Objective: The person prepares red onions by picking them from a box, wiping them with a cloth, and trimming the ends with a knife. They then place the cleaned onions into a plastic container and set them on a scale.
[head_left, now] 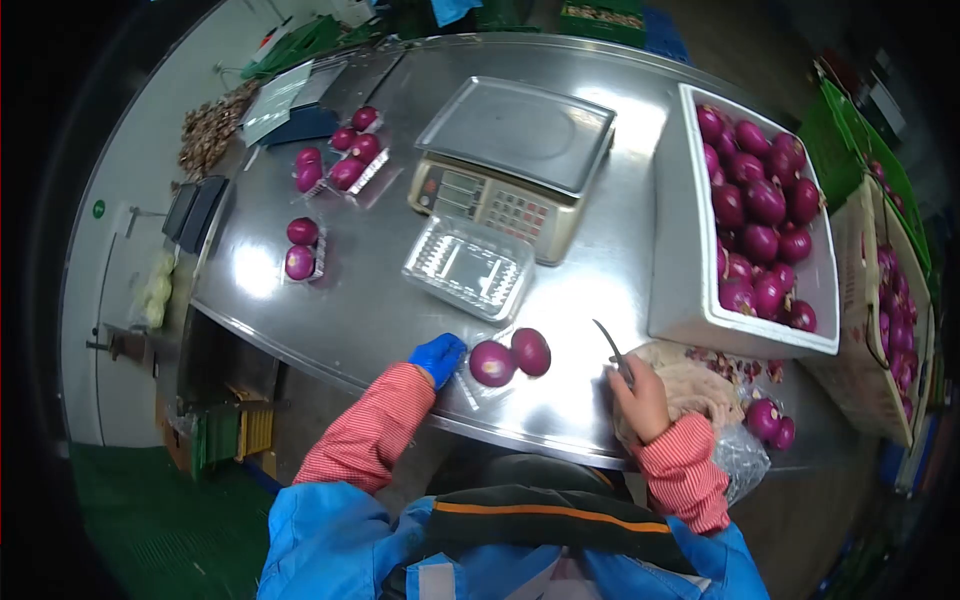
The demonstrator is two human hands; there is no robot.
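Note:
My left hand (438,358), in a blue glove, is closed at the left edge of a clear plastic tray (474,392) near the table's front edge. Two peeled red onions (493,363) sit in that tray, side by side. A small curved knife (613,347) is gripped in my bare right hand (641,400), its blade pointing away and to the left. Beneath and beside this hand lies a crumpled beige cloth (690,385). Beyond the onions, a stack of clear plastic trays (470,268) leans against the front of a weighing scale (515,135).
A white foam box (690,310) full of red onions stands at the right. Beside it is a cream crate (850,250) with more onions. Several packed trays of onions (347,173) rest at the left. Onion skins (725,365) and two loose onions (770,422) lie near the right corner.

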